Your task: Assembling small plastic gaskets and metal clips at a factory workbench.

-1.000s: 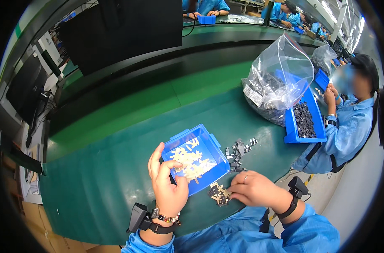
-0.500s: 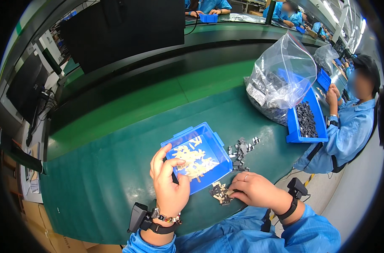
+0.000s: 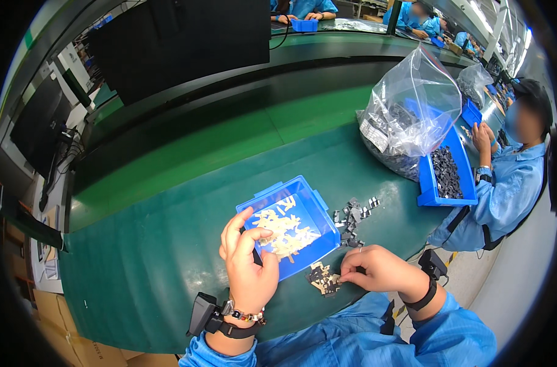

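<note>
Picking at the small mixed heap of cream and black bits (image 3: 324, 280) seemed to call for a light fingertip pinch rather than force, since its pieces overlapped on the green bench (image 3: 168, 269). The right hand (image 3: 376, 269) reached in from the heap's three o'clock, thumb and fingertips brought together at its edge; whether a piece sat between them was too small to tell. Working from that outer edge looked sound, as a piece there would likely come away without dragging its neighbours.

The left hand (image 3: 251, 269) was at the heap's nine o'clock, curved against the near-left wall of the blue tray (image 3: 309, 260), thumb and forefinger parted, the forefinger's tip bent in over the cream pieces (image 3: 284, 235). Set there, it was well placed to keep the tray from sliding. The tray stood at the heap's eleven o'clock, close by, so short, low movements of the right hand looked the best economy.

The dark pieces (image 3: 353, 215) lay toward one o'clock, just beside the tray's right corner, where a careless sweep of the right knuckles might have scattered them. Farther out at one o'clock, the clear plastic bag (image 3: 407, 116) leaned by a blue bin (image 3: 422, 200), both well apart from the hands.
</note>
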`<state>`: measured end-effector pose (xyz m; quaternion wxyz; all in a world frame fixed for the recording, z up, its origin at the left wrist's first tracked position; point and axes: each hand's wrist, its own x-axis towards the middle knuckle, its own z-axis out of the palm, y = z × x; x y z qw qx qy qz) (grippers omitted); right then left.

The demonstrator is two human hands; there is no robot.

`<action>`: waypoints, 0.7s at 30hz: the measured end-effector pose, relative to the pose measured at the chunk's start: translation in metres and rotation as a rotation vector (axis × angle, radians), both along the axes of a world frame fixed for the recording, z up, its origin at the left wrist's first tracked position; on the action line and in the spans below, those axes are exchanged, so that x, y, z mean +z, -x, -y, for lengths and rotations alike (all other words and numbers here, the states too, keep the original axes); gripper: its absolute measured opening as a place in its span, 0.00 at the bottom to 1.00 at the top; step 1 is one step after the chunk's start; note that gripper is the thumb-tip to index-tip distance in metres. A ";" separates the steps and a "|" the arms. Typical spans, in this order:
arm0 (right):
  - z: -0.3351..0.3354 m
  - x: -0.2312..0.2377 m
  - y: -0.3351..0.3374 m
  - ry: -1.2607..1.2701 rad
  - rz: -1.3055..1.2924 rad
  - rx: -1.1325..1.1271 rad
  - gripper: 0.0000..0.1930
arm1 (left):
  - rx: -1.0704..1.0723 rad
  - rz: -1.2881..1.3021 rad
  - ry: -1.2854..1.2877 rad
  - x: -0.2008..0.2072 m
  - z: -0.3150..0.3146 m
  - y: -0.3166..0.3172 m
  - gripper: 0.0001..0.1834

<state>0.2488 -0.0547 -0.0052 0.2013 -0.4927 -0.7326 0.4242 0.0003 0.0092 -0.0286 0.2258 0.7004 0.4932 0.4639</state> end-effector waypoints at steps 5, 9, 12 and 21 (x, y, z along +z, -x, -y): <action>-0.004 0.013 0.005 -0.021 -0.208 -0.038 0.02 | 0.074 -0.143 -0.145 0.016 0.006 -0.002 0.12; -0.016 0.027 0.026 -0.132 -0.317 -0.141 0.02 | -0.214 -0.144 -0.132 0.025 0.012 0.000 0.08; -0.022 0.028 0.036 -0.191 -0.303 -0.151 0.04 | -0.326 -0.133 -0.091 0.022 0.015 -0.001 0.07; -0.033 0.026 0.054 -0.389 -0.323 -0.136 0.07 | -0.326 -0.051 -0.062 0.022 0.011 -0.002 0.05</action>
